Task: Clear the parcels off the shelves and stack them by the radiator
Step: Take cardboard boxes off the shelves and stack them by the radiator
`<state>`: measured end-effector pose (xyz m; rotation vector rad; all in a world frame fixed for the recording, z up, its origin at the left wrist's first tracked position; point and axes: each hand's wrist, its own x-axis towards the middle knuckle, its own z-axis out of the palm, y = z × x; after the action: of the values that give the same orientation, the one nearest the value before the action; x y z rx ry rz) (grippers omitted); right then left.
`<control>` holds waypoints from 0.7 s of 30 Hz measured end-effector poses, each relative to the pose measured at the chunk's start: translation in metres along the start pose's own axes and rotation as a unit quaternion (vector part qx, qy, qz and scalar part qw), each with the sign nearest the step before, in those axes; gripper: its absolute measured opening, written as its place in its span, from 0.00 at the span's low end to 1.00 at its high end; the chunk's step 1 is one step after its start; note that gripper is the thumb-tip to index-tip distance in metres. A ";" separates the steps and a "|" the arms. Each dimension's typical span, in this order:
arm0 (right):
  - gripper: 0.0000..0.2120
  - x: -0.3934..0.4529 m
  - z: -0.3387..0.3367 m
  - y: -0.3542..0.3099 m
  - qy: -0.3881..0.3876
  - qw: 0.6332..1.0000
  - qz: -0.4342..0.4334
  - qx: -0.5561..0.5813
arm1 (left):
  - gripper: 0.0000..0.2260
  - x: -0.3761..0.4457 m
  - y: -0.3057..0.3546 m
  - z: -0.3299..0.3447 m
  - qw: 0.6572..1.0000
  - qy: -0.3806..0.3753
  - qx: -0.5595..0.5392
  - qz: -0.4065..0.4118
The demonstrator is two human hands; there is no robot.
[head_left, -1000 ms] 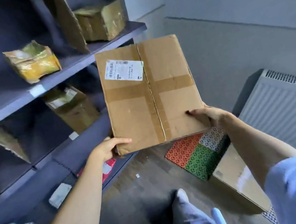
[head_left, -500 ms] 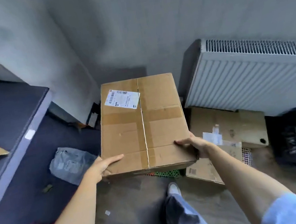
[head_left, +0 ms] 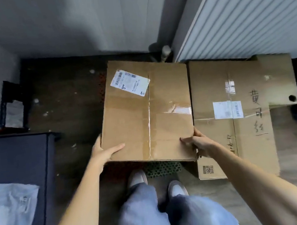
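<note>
Both hands are gripping the near end of a taped cardboard parcel (head_left: 147, 110): the left hand (head_left: 104, 152) is curling round its left corner with the thumb on top, the right hand (head_left: 199, 143) pinching the right corner. The parcel is sitting just beside a flat labelled carton (head_left: 241, 117) on the floor (head_left: 65, 105), in front of the white radiator (head_left: 244, 11)

1. A white shipping label (head_left: 130, 82) with barcodes sits at the far left corner of the held cardboard box (head_left: 147, 112); its print is too small to read.
2. The flat box on the floor (head_left: 231, 115) carries a white barcode label (head_left: 227, 109), unreadable.
3. Handwritten Chinese characters (head_left: 257, 113), first one 黄, run down its right side.
4. A QR code (head_left: 208, 169) is printed at its near left corner.
</note>
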<state>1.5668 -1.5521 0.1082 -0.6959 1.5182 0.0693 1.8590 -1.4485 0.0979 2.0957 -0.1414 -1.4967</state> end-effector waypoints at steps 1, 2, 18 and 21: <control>0.26 0.019 -0.002 0.003 0.021 1.000 -0.004 0.011 | 0.40 0.023 0.000 0.010 1.000 -0.006 0.012 0.020; 0.27 0.037 -0.005 0.004 0.049 0.998 -0.014 0.022 | 0.41 0.042 0.002 0.020 0.999 -0.010 0.024 0.039; 0.27 -0.100 0.069 -0.157 0.114 0.960 -0.132 -0.217 | 0.22 -0.087 0.122 0.006 0.959 -0.094 0.261 0.050; 0.23 -0.180 0.094 -0.211 0.058 0.945 -0.163 -0.279 | 0.19 -0.158 0.168 -0.047 0.957 -0.045 0.274 0.081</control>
<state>1.7303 -1.6120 0.3439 -1.4198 1.4817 0.2171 1.8804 -1.5104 0.3242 2.3546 -0.8275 -1.5779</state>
